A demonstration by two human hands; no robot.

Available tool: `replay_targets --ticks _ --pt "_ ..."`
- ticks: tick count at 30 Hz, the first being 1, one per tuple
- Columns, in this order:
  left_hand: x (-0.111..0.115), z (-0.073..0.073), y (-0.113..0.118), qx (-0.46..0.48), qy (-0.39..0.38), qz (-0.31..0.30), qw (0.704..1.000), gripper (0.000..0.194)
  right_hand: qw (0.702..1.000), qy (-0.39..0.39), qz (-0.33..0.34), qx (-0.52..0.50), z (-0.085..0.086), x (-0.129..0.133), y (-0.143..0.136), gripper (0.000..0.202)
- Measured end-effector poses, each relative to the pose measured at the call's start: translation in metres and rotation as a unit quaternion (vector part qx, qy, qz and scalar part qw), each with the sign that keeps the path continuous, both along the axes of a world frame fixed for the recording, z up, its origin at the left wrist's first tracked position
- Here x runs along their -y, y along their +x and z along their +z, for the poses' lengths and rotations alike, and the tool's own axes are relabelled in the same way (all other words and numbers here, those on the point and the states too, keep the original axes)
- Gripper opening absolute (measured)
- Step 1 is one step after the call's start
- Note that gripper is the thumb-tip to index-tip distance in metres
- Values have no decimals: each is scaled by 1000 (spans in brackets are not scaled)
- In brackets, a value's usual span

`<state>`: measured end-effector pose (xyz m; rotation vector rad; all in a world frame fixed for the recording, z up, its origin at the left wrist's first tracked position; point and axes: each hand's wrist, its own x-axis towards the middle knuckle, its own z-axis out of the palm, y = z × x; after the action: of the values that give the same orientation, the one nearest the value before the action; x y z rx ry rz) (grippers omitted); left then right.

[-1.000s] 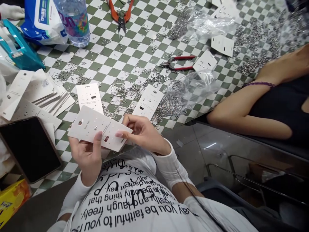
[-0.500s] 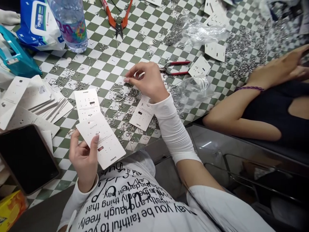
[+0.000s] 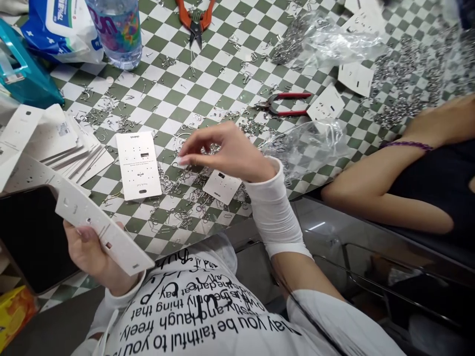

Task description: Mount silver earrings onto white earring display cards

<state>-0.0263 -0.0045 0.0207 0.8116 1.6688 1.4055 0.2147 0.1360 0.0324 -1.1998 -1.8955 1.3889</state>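
Note:
My left hand [image 3: 91, 252] grips a white punched card [image 3: 106, 232], thumb on its face, tilted over the edge of a black phone [image 3: 33, 237]. My right hand [image 3: 222, 151] hovers over scattered small metal pieces [image 3: 185, 217], its thumb and index finger pinched; what lies between them is too small to make out. Between the two hands a second white card [image 3: 139, 165] lies flat on the checkered table [image 3: 156, 84]. Another card [image 3: 222, 187] rests on the metal pieces, just below my right hand.
Red-handled pliers [image 3: 289, 104], orange-handled cutters [image 3: 195, 22], a water bottle [image 3: 118, 34] and a stack of cards [image 3: 70, 143] are on the table. Plastic bags [image 3: 334, 44] hold metal bits. Another person's arm [image 3: 389, 198] rests at the right edge.
My left hand has moved left with its card, now tilted, uncovering the flat card. My right hand has moved down toward me, still pinched. The view has shifted slightly.

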Motion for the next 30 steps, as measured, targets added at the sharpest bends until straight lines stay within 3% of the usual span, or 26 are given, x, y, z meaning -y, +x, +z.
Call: replay_targets --ticks 3,7,10,13,21,26,30 --pt "0 -2 7 14 -1 -24 1000 54 994 19 105 29 -9 10 -16 13" --pt "-2 -6 14 81 9 -57 995 51 978 100 183 28 -17 14 -24 41" --pt "-5 -6 15 196 36 -57 978 41 989 106 102 8 -14 14 -19 34" --pt "-8 -5 15 248 34 -50 967 32 994 102 8 42 -12 13 -13 19" --pt "-5 -12 10 255 59 -41 964 24 993 92 68 39 -27 20 -28 7" --pt "-3 -13 10 236 40 -26 970 25 991 93 66 77 -23 22 -29 8" --pt "-4 -12 12 322 91 -26 942 25 985 91 84 119 -20 22 -26 8"
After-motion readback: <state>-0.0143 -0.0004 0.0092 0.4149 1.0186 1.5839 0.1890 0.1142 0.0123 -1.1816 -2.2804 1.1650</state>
